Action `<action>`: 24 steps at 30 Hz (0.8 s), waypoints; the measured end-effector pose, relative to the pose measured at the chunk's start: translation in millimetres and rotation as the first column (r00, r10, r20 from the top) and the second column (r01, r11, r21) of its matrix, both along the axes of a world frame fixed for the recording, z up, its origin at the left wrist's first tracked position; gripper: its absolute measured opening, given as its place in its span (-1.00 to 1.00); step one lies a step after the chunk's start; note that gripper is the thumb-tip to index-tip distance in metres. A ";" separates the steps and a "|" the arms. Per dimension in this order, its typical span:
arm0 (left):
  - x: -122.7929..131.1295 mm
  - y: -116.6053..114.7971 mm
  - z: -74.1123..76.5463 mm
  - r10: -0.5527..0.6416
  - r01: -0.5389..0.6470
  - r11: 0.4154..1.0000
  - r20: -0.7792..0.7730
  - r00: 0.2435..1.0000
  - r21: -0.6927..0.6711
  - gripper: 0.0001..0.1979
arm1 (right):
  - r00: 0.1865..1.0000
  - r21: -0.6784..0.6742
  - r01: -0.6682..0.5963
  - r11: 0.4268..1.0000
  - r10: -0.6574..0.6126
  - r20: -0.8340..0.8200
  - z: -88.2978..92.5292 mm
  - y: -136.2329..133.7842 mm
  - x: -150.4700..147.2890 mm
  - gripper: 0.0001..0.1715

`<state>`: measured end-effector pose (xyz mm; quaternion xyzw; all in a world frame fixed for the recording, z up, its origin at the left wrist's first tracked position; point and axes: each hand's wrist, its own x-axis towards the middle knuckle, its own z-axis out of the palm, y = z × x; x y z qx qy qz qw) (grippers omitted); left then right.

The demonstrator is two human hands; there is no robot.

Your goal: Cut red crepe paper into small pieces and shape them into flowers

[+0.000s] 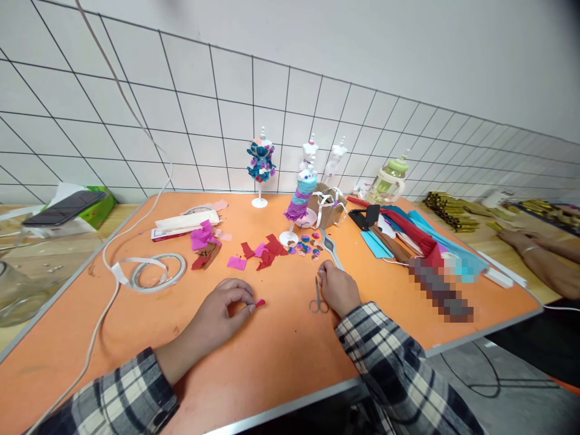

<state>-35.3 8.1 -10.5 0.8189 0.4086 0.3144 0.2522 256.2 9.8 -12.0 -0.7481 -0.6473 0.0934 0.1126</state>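
Between the thumb and finger of my left hand (229,307) is a small red paper piece (260,303), just above the orange table (272,374). My right hand (339,287) is closed beside small scissors (319,301), its fingertips near their upper end; whatever it grips is hidden. Beyond my hands lie red paper scraps (272,251) and a pink scrap (237,263). A small dress form wrapped in blue and purple paper (299,202) stands behind them, with colourful small cutouts (308,246) at its base and tweezers (333,248) alongside.
Tape rolls (158,273) and a white cable (102,320) lie at the left. A decorated dress form (261,163) stands at the back. Coloured paper strips (417,232), a black stand (371,214) and a green-lidded bottle (388,181) are right. Another person's hand (516,240) rests far right.
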 end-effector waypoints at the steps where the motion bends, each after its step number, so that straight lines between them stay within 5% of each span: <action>1: 0.3 -0.7 0.9 -0.010 0.010 1.000 0.006 1.000 -0.009 -0.84 | 1.000 0.014 0.001 1.000 -0.001 -0.007 0.7 -0.5 0.3 -0.76; 5: 1.5 -3.4 3.6 0.004 -0.004 0.999 0.022 1.000 -0.032 -0.85 | 0.995 0.188 -0.024 0.982 0.041 -0.088 3.3 -3.6 4.2 -0.75; 9: 5.0 0.0 0.1 0.089 -0.074 0.990 0.122 0.989 -0.119 -0.84 | 0.881 0.455 -0.093 0.886 0.286 -0.376 9.2 -3.3 -4.9 -0.75; 12: 7.9 10.4 -5.5 0.175 -0.149 0.977 0.178 0.968 -0.150 -0.81 | 0.666 0.325 -0.244 0.914 0.401 -0.629 23.3 3.2 -30.8 -0.69; 15: 7.9 22.9 -8.1 0.256 -0.229 0.963 0.215 0.943 -0.143 -0.82 | 0.410 0.205 -0.388 0.899 0.367 -0.835 39.8 13.5 -63.9 -0.65; 17: 6.2 28.2 -7.2 0.284 -0.256 0.956 0.238 0.929 -0.141 -0.81 | 0.310 0.216 -0.415 0.884 0.361 -0.879 44.1 18.5 -82.9 -0.72; 20: 3.0 28.8 -4.6 0.276 -0.242 0.958 0.260 0.925 -0.155 -0.79 | 0.224 0.164 -0.412 0.896 0.275 -0.935 34.5 19.2 -100.5 -0.78; 24: 1.0 23.6 -3.7 0.234 -0.192 0.966 0.272 0.933 -0.171 -0.80 | 0.268 0.001 -0.417 0.909 0.125 -0.955 12.7 13.9 -104.3 -0.76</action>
